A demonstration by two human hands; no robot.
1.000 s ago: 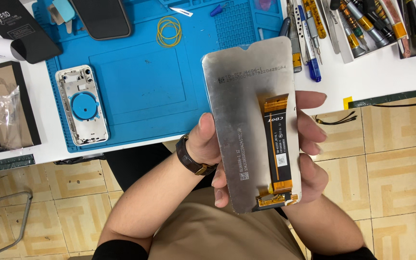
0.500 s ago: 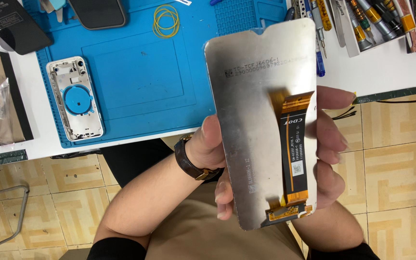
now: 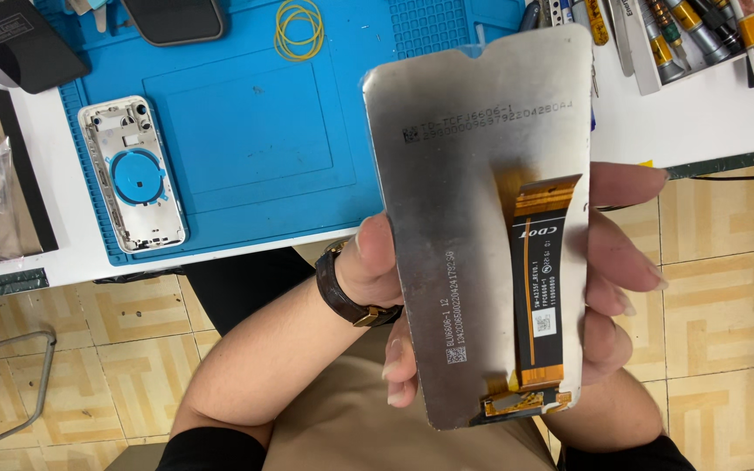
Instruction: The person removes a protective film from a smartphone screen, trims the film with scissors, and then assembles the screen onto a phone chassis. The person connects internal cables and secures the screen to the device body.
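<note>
Since the earlier frames the phone screen panel (image 3: 482, 227) has come closer to the head camera and a little to the right, its silvery back with the orange and black flex cable (image 3: 538, 288) now filling more of the view above the blue work mat (image 3: 246, 131). Both hands stay clamped on it, the left hand (image 3: 386, 288) at one long edge, thumb up, the right hand (image 3: 617, 262) behind the other with fingers curled round. Gripping only the edges, clear of the cable, seems wisest.
</note>
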